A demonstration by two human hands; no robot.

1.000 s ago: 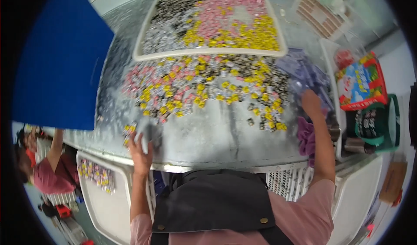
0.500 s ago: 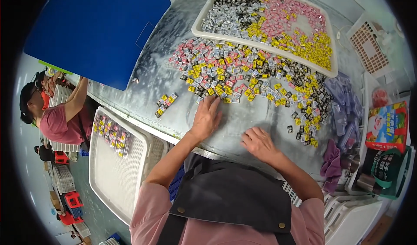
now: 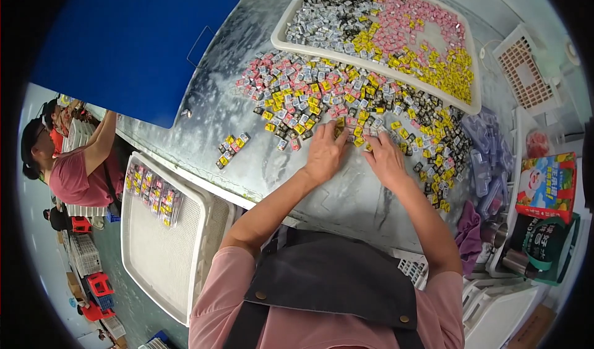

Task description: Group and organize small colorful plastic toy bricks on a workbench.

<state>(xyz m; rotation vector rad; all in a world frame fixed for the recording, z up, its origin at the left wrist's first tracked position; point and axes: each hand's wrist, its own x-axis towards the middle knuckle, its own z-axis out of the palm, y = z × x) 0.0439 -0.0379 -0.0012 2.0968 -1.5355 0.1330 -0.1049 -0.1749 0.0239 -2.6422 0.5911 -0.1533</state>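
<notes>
My left hand (image 3: pixel 326 154) reaches to the near edge of a loose pile of small wrapped pieces (image 3: pixel 309 89) in yellow, pink, black and pale grey. Its fingers rest on a few of them, with the thumb apart. Close by on the right, my right hand (image 3: pixel 387 161) has its fingers stretched out at the same edge, touching pieces. A few pink and yellow pieces (image 3: pixel 357 132) lie between the two hands; whether any is gripped is hard to make out. Left of the pile, a small block of pieces set side by side (image 3: pixel 232 150) lies apart on the table.
A white tray (image 3: pixel 275 36) behind the pile holds pieces grouped by colour. Clear plastic cases (image 3: pixel 486 157) and a purple cloth (image 3: pixel 469 237) lie at right. A blue board (image 3: pixel 130 46) covers the far left. Filled packs (image 3: pixel 153 194) lie in a white crate (image 3: pixel 161 268). A co-worker (image 3: pixel 77 169) is beyond.
Both hands have moved toward the pile, the left rightward and the right forward, so they are now close together. The right hand's fingers, curled before, are stretched out among the pieces.
</notes>
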